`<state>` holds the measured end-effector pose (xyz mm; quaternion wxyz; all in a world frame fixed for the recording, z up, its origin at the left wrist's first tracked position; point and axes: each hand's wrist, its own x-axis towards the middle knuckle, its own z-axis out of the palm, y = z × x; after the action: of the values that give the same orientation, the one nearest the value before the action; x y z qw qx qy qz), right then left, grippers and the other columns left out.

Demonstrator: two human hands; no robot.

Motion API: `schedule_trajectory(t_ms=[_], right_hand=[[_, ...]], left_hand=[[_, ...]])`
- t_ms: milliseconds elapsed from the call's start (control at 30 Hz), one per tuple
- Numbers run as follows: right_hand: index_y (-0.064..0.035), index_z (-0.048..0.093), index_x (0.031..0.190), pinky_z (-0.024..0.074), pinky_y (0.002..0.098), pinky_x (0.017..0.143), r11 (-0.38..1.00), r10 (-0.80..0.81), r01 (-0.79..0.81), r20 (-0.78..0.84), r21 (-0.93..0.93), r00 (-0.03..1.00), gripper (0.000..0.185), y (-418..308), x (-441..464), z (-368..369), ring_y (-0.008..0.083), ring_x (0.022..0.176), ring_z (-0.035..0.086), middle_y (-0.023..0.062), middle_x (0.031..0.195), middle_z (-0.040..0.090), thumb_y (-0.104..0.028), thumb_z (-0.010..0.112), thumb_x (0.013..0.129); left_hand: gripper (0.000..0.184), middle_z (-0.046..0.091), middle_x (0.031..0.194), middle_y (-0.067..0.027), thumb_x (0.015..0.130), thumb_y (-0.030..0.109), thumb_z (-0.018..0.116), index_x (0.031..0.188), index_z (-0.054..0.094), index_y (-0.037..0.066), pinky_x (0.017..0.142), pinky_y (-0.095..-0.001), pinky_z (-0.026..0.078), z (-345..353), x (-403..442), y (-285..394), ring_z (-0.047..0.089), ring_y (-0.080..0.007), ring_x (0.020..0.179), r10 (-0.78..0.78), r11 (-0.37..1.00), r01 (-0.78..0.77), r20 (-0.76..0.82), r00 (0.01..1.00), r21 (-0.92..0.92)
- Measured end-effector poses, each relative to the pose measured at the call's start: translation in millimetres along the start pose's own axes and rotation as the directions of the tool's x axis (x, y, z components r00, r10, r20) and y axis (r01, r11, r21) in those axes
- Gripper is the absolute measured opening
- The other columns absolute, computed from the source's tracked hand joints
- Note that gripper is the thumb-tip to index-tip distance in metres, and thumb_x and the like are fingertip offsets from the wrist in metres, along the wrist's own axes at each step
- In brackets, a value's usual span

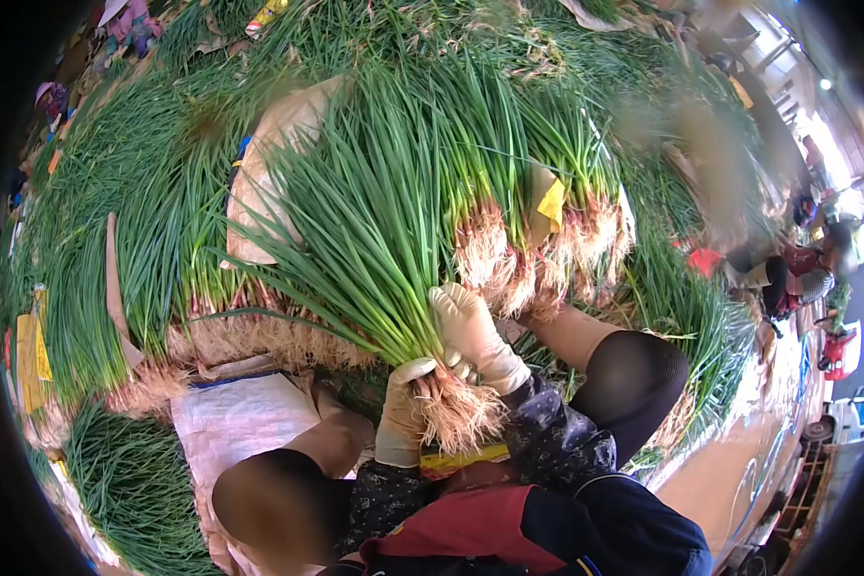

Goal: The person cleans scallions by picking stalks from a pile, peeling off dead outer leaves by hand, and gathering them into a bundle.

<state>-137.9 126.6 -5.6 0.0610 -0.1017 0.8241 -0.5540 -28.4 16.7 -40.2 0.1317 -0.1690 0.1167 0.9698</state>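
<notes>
A thick bunch of green onions [374, 230] stands in front of me, its leaves fanning up and to the left, its pale roots hanging down. My left hand [405, 408], in a cream glove, is wrapped round the lower left of the bunch just above the roots. On the other side, my right hand [472, 331], gloved the same way, presses its curled fingers against the stems. Whether the right hand bears part of the weight cannot be told. More upright bunches with bushy roots [485, 250] stand just beyond my hands.
Long rows of green onions [144, 221] spread left and behind. A tan sheet [278, 173] leans among them. A pinkish-white sack [245, 422] lies by my left leg. Another person [792, 278] sits at the right, near a parked vehicle [840, 422]. More people [130, 24] are at upper left.
</notes>
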Motion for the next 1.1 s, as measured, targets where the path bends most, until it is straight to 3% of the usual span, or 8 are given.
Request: schedule_trajectory(t_ms=[267,400,467,800,900,967,1033,1100], right_hand=[[-0.0006,0.058,0.118,0.0551,0.0318,0.079,0.793,0.367,-0.403,0.171,0.457,0.915,0.029,36.9,29.6,1.1,0.0209,0.083,0.059,0.0118,0.102,0.066,-0.023,0.052,0.1],[0.0021,0.063,0.115,0.0537,0.0253,0.076,0.987,-0.041,-0.03,0.432,0.157,0.901,0.046,49.8,31.3,-33.2,0.0162,0.075,0.065,0.0107,0.092,0.069,-0.041,0.051,0.103],[0.0028,0.063,0.12,0.0499,0.0262,0.066,0.875,0.227,-0.386,0.456,0.293,0.86,0.053,-29.4,25.6,-42.3,0.0103,0.072,0.061,0.0081,0.085,0.067,-0.046,0.055,0.1],[0.0082,0.062,0.12,0.0534,0.0345,0.073,0.918,0.359,-0.296,0.236,-0.263,0.903,0.04,-60.5,23.6,-22.6,0.0205,0.075,0.067,0.0227,0.088,0.07,-0.024,0.055,0.097],[0.001,0.064,0.121,0.0527,0.0358,0.081,0.897,0.393,-0.43,0.257,0.107,0.883,0.037,-27.0,20.1,-6.0,0.0219,0.09,0.066,0.0181,0.103,0.07,-0.026,0.054,0.097],[-0.0045,0.066,0.1,0.0537,0.0263,0.062,0.373,0.664,-0.659,0.309,0.653,0.681,0.026,-40.3,27.5,5.5,0.0148,0.064,0.059,0.0085,0.086,0.064,-0.026,0.052,0.098],[-0.0075,0.066,0.106,0.0532,0.0223,0.07,0.397,0.618,-0.605,0.286,0.69,0.732,0.026,-13.4,44.9,-1.9,0.0144,0.079,0.06,0.0117,0.091,0.064,-0.028,0.055,0.097],[-0.0061,0.063,0.116,0.0542,0.0248,0.076,0.906,0.187,-0.254,0.218,0.339,0.958,0.029,22.7,45.6,-2.2,0.016,0.086,0.062,0.0123,0.099,0.065,-0.026,0.055,0.097]], left_hand=[[0.048,0.055,0.09,-0.0081,0.075,0.019,0.064,0.118,0.052,0.001,0.088,-0.0419,0.045,71.2,-19.7,8.6,0.055,-0.0244,0.085,-0.03,0.993,0.06,0.269,0.963,-0.102],[0.045,0.063,0.101,-0.0152,0.078,0.017,0.063,0.116,0.055,-0.005,0.082,-0.0414,0.054,64.5,-15.5,27.4,0.059,-0.026,0.089,-0.056,0.992,0.076,0.181,0.982,-0.103],[0.029,0.068,0.092,-0.0184,0.083,0.018,0.06,0.098,0.064,-0.007,0.07,-0.0293,0.059,38.5,-12.3,31.9,0.066,-0.0217,0.076,-0.099,0.995,0.099,-0.008,0.995,-0.018],[0.026,0.071,0.089,-0.0239,0.086,0.014,0.059,0.086,0.066,-0.011,0.064,-0.0352,0.06,3.5,1.2,30.5,0.071,-0.0273,0.071,-0.065,0.926,0.068,-0.022,0.998,0.371],[0.026,0.072,0.085,-0.016,0.089,0.014,0.056,0.077,0.068,-0.005,0.051,-0.0258,0.055,-44.2,17.8,-0.4,0.064,-0.0191,0.053,0.003,0.972,0.0,-0.013,1.0,0.236],[0.024,0.071,0.088,-0.0169,0.086,0.013,0.057,0.095,0.065,-0.008,0.057,-0.0295,0.056,12.9,-0.7,25.1,0.063,-0.0218,0.055,-0.142,0.989,0.14,0.051,0.989,0.038],[0.029,0.069,0.088,-0.0144,0.085,0.013,0.058,0.108,0.06,-0.005,0.066,-0.0344,0.054,13.6,0.1,13.1,0.064,-0.024,0.063,-0.079,0.997,0.075,0.214,0.974,0.029],[0.04,0.064,0.086,-0.0093,0.083,0.014,0.059,0.12,0.055,0.0,0.077,-0.0409,0.05,-25.2,4.1,19.7,0.065,-0.0255,0.076,-0.199,0.979,0.165,0.397,0.896,0.117]])
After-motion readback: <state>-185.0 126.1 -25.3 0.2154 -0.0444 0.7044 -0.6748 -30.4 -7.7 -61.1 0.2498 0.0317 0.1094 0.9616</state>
